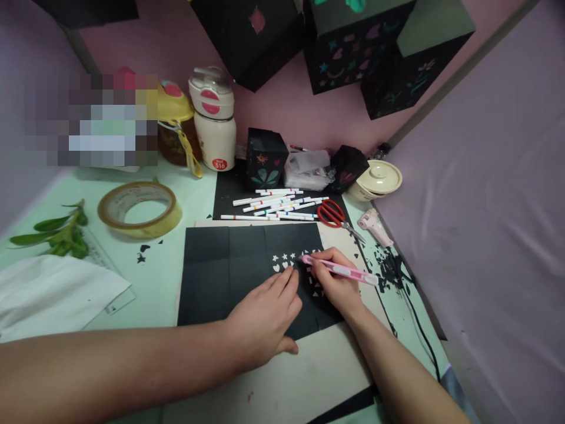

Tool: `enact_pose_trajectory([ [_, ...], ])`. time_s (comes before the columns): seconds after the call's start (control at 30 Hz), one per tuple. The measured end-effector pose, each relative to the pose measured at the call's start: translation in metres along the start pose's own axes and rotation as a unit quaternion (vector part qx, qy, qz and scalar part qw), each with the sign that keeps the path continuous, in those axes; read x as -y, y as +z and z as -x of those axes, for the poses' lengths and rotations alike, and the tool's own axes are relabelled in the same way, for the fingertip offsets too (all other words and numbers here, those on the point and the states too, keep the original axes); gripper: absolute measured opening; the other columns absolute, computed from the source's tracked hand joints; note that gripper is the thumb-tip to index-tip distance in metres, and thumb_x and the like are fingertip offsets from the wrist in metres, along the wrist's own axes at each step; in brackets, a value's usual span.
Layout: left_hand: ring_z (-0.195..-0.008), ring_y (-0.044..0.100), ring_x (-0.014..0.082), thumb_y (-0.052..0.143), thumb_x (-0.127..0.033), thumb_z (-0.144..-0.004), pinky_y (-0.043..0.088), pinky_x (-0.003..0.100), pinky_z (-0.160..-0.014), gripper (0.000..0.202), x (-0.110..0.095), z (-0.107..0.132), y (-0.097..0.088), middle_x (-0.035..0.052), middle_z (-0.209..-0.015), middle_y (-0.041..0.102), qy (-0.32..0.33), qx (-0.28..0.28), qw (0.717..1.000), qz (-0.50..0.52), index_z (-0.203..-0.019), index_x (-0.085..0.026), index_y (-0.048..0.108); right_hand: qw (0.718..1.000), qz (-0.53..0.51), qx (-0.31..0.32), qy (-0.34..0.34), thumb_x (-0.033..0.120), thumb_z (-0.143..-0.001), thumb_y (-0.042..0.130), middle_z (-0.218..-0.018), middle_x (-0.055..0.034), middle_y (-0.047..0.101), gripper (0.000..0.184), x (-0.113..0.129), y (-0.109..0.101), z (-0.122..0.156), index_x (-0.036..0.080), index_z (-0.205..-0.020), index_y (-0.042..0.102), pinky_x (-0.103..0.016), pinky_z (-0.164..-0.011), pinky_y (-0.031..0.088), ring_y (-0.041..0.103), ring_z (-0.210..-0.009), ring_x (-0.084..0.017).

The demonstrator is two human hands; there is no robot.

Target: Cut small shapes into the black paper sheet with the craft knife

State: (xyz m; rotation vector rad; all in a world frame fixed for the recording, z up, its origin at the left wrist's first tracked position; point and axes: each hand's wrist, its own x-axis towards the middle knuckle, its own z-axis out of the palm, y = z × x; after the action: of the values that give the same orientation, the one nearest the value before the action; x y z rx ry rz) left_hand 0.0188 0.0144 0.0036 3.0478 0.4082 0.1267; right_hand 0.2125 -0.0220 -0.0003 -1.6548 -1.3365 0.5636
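Note:
A sheet of black card [216, 274] with fold lines lies on a pale board [326, 359]. Small stars, hearts and other shapes are cut through its right part, and the light board shows through them. My left hand [265, 315] rests on the card with its fingers stretched out, their tips just below the hearts and stars. In my right hand [338, 285] is a slim pink craft knife [355, 274], held like a pen. Its dark tip touches or hovers over the card beside the row of stars; contact cannot be told.
Red-handled scissors [332, 214] and several white marker pens [273, 203] lie behind the card. Black scraps [391, 268] and a pink glue gun [374, 227] are at right. A tape roll [140, 209] and leaves [66, 232] sit left. Black boxes [353, 53] hang overhead.

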Motion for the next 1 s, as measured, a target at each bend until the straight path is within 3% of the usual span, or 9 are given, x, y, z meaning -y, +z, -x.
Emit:
enact_pose_trajectory([
  [0.27, -0.131, 0.048, 0.0370, 0.062, -0.074, -0.071, 0.041, 0.042, -0.106, 0.080, -0.0016, 0.0023, 0.0076, 0.0258, -0.138, 0.053, -0.002, -0.058, 0.998, -0.017, -0.113, -0.006, 0.067, 0.999, 0.021, 0.027, -0.007, 0.023, -0.086, 0.059, -0.065, 0.0016, 0.065, 0.008, -0.0078, 0.0014, 0.0014, 0.021, -0.080, 0.065, -0.024, -0.055, 0.045, 0.058, -0.057, -0.013],
  [1.0, -0.132, 0.047, 0.0369, 0.061, -0.075, -0.072, 0.039, 0.041, -0.107, 0.081, -0.0016, 0.0016, 0.0064, 0.0256, -0.140, 0.052, -0.001, -0.047, 0.999, -0.019, -0.115, -0.007, 0.066, 0.997, 0.047, 0.034, -0.051, 0.022, -0.086, 0.058, -0.065, 0.0006, 0.066, 0.010, -0.0007, 0.0034, 0.0023, 0.022, -0.081, 0.066, -0.024, -0.052, 0.047, 0.060, -0.054, -0.013],
])
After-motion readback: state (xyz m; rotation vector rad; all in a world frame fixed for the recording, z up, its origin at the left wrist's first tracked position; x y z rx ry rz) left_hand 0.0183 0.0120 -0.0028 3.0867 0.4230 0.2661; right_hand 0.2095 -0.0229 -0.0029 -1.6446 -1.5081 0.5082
